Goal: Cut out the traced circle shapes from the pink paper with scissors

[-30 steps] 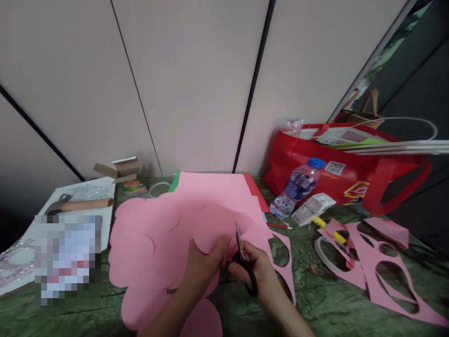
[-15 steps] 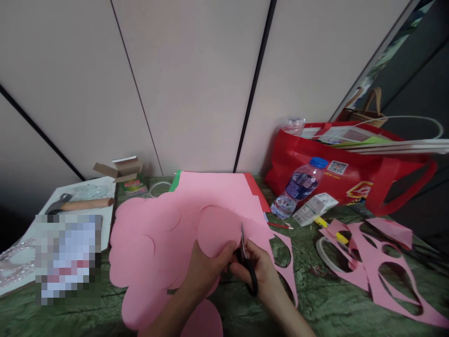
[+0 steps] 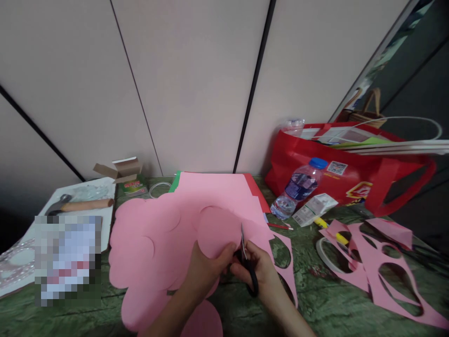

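My left hand (image 3: 208, 264) is closed on a round piece of pink paper (image 3: 219, 229), its thumb lying along the lower right edge. Black-handled scissors (image 3: 250, 274) are gripped in my right hand (image 3: 259, 269), blades pointing up and away at the paper's right edge. The blades look nearly closed, and the two hands almost touch. Beneath and to the left lie several overlapping pink paper rounds (image 3: 135, 234). Behind them is a stack of pink sheets (image 3: 213, 182), with green and red sheets showing at its sides. My left fingers are hidden under the paper.
Pink offcuts with round holes (image 3: 377, 271) lie at right, over a roll of tape (image 3: 324, 257). A water bottle (image 3: 298, 187), a small white carton (image 3: 315, 208) and a red bag (image 3: 351, 173) stand behind. At left are a hammer (image 3: 87, 204) and an opened box (image 3: 131, 180).
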A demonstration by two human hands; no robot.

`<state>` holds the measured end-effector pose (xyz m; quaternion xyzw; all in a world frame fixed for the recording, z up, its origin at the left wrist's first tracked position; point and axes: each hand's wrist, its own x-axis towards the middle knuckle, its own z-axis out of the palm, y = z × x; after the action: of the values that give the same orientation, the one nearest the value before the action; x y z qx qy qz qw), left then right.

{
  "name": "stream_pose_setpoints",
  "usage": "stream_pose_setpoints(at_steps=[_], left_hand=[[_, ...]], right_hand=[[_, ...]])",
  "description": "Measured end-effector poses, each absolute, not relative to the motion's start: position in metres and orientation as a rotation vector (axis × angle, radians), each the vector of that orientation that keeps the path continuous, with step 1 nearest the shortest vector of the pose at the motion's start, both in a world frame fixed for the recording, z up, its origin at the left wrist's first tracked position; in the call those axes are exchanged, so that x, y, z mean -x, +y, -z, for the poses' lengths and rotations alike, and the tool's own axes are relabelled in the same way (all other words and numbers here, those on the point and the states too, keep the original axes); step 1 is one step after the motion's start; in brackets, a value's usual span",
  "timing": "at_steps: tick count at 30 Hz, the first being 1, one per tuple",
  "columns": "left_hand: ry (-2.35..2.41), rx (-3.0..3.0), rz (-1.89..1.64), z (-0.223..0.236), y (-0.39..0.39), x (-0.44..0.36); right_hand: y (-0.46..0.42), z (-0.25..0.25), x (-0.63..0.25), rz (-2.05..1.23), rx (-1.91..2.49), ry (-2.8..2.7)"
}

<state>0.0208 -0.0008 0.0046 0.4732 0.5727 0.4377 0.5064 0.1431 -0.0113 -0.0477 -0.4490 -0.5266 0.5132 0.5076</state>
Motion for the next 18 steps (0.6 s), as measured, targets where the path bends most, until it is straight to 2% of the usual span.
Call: stream_pose_setpoints(at_steps=[18], left_hand=[[1.387, -1.207, -1.053, -0.0029, 0.0009, -0.018]], right_hand=[[-0.0102, 0.0504, -0.1442, -1.301, 1.077, -1.259]])
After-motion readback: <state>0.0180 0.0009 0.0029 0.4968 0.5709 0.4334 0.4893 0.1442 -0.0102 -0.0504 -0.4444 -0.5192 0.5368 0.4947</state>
